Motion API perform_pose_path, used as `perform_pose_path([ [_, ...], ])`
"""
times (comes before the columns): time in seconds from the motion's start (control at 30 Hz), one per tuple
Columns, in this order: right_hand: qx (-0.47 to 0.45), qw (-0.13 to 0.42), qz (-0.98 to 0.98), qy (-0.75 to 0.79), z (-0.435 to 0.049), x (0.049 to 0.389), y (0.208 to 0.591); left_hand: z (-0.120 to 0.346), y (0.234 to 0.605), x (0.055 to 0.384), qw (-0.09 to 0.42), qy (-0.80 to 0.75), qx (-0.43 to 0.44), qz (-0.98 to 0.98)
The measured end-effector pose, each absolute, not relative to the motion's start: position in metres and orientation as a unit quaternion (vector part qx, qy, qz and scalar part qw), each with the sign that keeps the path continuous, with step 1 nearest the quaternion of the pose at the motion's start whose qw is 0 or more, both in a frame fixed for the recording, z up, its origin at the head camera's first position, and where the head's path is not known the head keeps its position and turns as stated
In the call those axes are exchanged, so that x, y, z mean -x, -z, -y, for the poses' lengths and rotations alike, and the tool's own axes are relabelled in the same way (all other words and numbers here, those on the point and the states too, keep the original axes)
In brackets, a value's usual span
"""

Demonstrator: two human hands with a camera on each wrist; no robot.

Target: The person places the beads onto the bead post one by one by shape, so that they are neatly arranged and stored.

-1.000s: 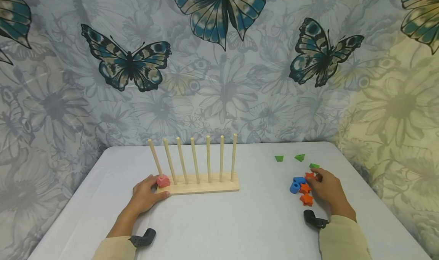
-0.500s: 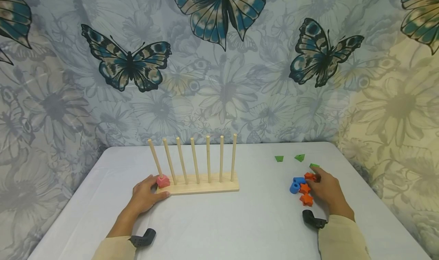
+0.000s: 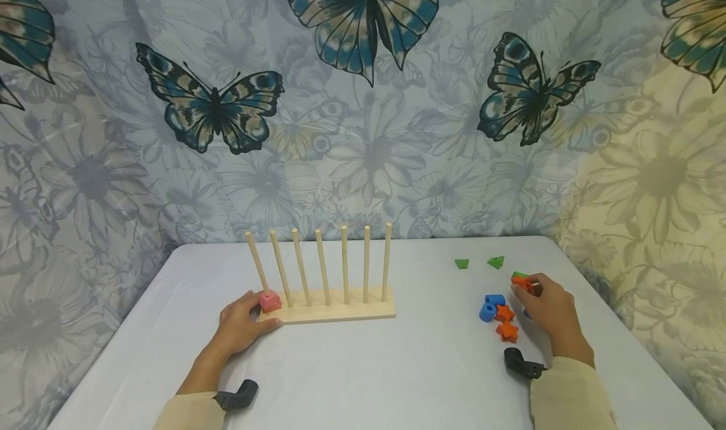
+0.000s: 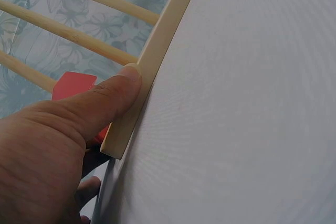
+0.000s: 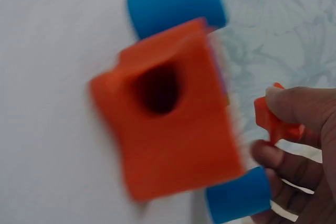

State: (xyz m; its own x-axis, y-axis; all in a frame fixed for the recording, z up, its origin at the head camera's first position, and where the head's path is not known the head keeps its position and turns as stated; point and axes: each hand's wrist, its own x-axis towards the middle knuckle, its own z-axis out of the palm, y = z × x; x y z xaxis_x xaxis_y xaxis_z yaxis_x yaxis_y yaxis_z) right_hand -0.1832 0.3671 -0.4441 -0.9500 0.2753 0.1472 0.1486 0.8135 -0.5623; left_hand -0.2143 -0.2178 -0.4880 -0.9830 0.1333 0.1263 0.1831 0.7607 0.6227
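Observation:
My left hand [image 3: 241, 321] grips the left end of a wooden peg stand [image 3: 340, 311], its thumb [image 4: 118, 90] along the front edge of the base. A red bead [image 3: 270, 301] sits at the foot of the leftmost peg, beside that hand. At the right, my right hand [image 3: 549, 310] pinches an orange star bead [image 5: 268, 116] between thumb and fingers, just above the table. Two other orange star beads [image 3: 507, 332] lie left of this hand, touching or close to blue cylinder beads [image 3: 487, 312]. Another blue bead [image 5: 239, 195] is partly hidden beneath the right hand.
Green triangular beads [image 3: 496, 262] lie spread out behind the right hand, one partly covered by the held star. The white-covered table [image 3: 374, 373] backs onto a butterfly-patterned cloth [image 3: 374, 165].
My right hand has picked up the rearmost orange star bead and moved it slightly back and to the right, uncovering a blue bead underneath. The left hand stays on the stand.

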Motion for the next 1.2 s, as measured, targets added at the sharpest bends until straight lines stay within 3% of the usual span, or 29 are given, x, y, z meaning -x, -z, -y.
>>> perform_pose_path([
  [0.27,0.125,0.215,0.911,-0.328,-0.351,0.177,0.412,0.218,0.488,0.214,0.037,0.339,0.086,0.936],
  [0.5,0.114,0.256,0.884,-0.375,-0.333,0.167,0.376,0.217,0.487,0.214,0.034,0.342,0.083,0.936],
  [1.0,-0.066,0.342,0.816,-0.462,-0.285,0.139,0.336,0.219,0.490,0.212,0.039,0.343,0.088,0.934],
  [1.2,-0.149,0.344,0.783,-0.496,-0.256,0.138,0.325,0.220,0.489,0.213,0.039,0.344,0.087,0.934],
])
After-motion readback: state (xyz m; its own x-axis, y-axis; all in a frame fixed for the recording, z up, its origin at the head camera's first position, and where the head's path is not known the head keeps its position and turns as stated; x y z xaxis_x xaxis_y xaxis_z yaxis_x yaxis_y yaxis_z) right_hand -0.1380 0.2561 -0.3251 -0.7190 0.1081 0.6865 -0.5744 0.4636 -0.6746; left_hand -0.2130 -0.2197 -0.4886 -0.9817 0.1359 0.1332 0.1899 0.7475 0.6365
